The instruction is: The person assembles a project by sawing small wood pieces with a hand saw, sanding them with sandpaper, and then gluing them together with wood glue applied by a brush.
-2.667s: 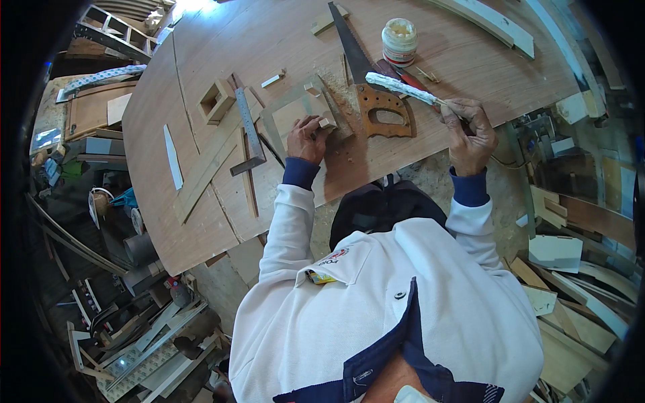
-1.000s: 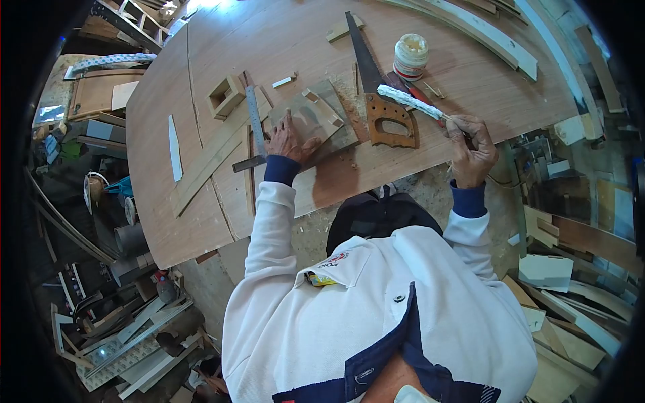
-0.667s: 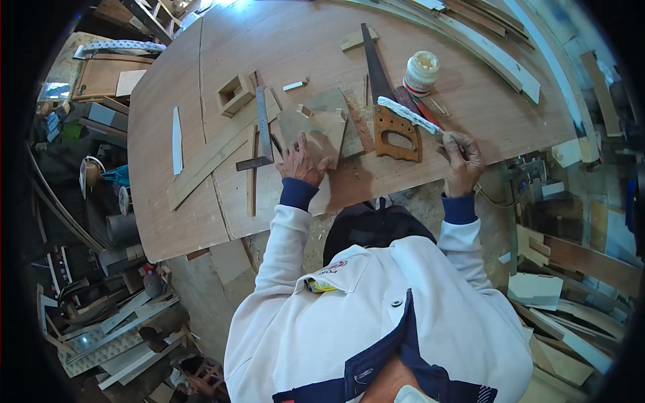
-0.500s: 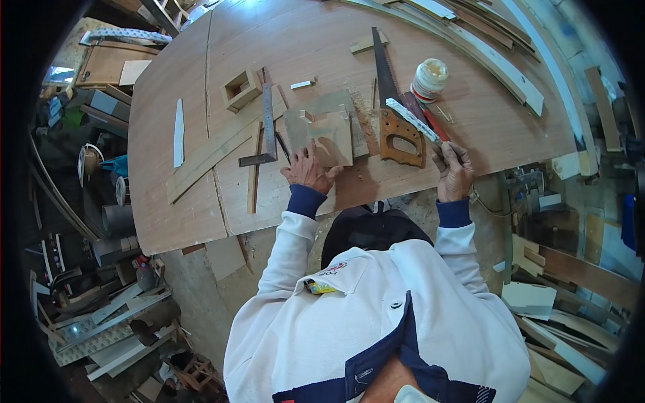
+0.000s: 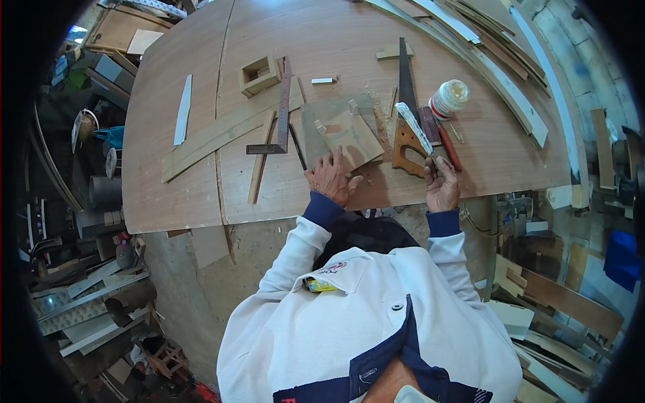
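My left hand [image 5: 330, 180] lies with spread fingers on the near edge of a small square wooden panel [image 5: 357, 140]. Two small wooden blocks stand near the panel's far side. Beneath it is a larger greyish board [image 5: 310, 111]. Between the fingers of my right hand [image 5: 442, 185] is a stick thickly coated in white glue [image 5: 414, 127], pointing away from me over the handle of a handsaw [image 5: 406, 84]. An open white jar [image 5: 449, 99] stands beyond that hand, beside a red-handled tool [image 5: 449, 146] and a dark reddish block [image 5: 428, 125].
To the left lie a try square [image 5: 282, 114], a pencil [image 5: 297, 146], a small open wooden box [image 5: 259, 76], wooden strips [image 5: 215, 140] and a white strip [image 5: 183, 109]. Long boards [image 5: 490, 67] line the table's right side. Sawdust is scattered beside the saw.
The square panel has turned at an angle on the greyish board under my left hand. My right hand has come left and nearer to me with the glue-coated stick. The whole view has shifted.
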The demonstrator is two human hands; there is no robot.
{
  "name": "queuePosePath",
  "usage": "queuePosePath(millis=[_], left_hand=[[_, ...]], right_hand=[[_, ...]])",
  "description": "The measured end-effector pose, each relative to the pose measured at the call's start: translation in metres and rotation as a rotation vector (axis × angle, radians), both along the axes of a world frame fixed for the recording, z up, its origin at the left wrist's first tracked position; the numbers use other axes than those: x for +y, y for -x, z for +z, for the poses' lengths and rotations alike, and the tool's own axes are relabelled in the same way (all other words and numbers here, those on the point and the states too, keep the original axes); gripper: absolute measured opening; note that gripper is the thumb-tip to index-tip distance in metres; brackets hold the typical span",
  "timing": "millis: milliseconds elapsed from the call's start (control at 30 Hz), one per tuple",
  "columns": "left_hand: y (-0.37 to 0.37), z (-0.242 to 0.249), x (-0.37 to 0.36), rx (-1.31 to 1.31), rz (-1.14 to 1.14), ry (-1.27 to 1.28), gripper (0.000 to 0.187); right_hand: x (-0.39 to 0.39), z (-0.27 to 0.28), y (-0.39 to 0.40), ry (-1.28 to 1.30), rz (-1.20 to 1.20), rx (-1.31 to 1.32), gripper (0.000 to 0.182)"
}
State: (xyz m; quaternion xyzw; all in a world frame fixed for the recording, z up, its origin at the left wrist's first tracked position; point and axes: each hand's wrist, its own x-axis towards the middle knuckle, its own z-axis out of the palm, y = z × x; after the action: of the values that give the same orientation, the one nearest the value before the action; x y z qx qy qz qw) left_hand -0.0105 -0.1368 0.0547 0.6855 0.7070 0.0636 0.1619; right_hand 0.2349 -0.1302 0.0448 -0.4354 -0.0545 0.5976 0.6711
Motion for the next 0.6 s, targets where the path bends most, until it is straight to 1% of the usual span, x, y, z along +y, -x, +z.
queuePosePath(millis=[167,233,267,333,400,467,533,567,600], left_hand=[[0.0,-0.004,-0.004,-0.023,-0.086,-0.046,0.083],[0.001,0.009,-0.005,-0.108,-0.129,-0.118,0.066],[0.005,0.017,-0.002,-0.109,-0.13,-0.119,0.066],[0.019,0.048,0.007,-0.413,-0.112,0.06,0.042],[0.044,0.047,0.033,-0.66,-0.004,-0.13,0.029],[0.065,0.072,0.072,-0.705,0.113,-0.159,0.023],[0.084,0.057,0.118,-0.481,0.021,-0.275,0.022],[0.09,0.044,0.137,-0.48,0.013,-0.277,0.022],[0.094,0.026,0.155,-0.399,-0.067,-0.298,0.022]], right_hand=[[0.005,-0.004,0.005,-0.019,0.047,0.086,0.01],[0.006,-0.006,0.006,-0.029,0.06,0.084,0.01],[0.006,-0.006,0.007,-0.037,0.071,0.083,0.01],[0.006,-0.006,0.009,-0.028,0.055,0.078,0.009],[0.005,-0.008,0.011,-0.018,0.038,0.076,0.009],[0.003,-0.009,0.011,-0.018,0.029,0.08,0.009],[0.001,-0.008,0.012,-0.016,0.024,0.078,0.01],[0.001,-0.007,0.013,-0.014,0.021,0.076,0.01],[0.0,-0.007,0.014,-0.016,0.01,0.077,0.01]])
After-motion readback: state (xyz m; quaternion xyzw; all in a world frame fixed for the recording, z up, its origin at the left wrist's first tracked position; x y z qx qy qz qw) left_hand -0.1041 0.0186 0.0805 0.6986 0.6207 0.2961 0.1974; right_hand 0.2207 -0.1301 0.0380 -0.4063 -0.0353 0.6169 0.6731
